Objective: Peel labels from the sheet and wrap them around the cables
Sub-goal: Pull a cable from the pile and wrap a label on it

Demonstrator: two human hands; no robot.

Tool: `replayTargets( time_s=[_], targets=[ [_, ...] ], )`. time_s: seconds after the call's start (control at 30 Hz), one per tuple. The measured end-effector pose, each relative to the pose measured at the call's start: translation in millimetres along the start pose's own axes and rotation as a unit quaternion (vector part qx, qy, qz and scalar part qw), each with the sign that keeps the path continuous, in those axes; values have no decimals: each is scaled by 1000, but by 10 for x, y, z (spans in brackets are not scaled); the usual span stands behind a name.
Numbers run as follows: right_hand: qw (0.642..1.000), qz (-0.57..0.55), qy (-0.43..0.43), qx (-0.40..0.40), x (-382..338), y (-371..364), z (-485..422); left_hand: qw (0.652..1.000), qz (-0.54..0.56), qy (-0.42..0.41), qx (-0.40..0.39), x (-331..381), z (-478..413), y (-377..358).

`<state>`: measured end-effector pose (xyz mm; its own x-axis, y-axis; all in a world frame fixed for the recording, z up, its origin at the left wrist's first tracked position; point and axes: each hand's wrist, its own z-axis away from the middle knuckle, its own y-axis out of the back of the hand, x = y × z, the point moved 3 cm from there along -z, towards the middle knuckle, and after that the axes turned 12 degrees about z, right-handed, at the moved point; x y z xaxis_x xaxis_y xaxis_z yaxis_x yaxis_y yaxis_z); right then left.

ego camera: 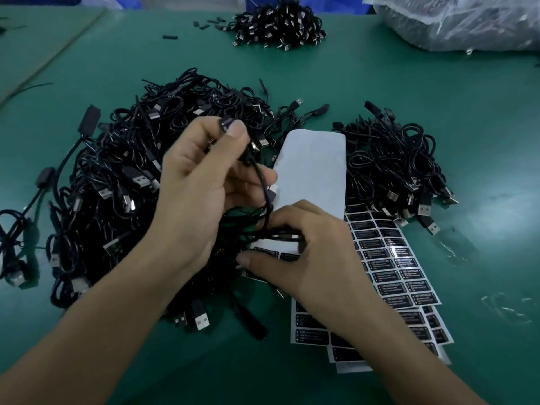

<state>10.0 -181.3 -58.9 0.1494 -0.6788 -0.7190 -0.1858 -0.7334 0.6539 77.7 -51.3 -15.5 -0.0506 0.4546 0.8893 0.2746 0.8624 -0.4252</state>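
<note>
My left hand (201, 182) is raised over the big heap of black USB cables (117, 176) and pinches the end of one black cable (263, 188) between thumb and fingers. That cable loops down to my right hand (304, 255), which rests on the label sheet (315, 176). Its fingers are curled over the cable and the sheet's edge, with the thumb pressed by a black label (287, 256). The sheet's upper part is bare white backing. Rows of black labels with white print fill its lower part (391, 267).
A smaller heap of black cables (394, 171) lies right of the sheet. Another pile (280, 24) sits at the far edge, with clear plastic bags (467, 21) at the back right. More label sheets (432, 334) lie stacked under the top one on the green mat (409, 83).
</note>
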Motion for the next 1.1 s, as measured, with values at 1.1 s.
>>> replayTargets(
  time_s=[1.1],
  targets=[
    [921,261,-154,243,624,1308,-519,991,-82,72,70,-127,-65,108]
  ],
)
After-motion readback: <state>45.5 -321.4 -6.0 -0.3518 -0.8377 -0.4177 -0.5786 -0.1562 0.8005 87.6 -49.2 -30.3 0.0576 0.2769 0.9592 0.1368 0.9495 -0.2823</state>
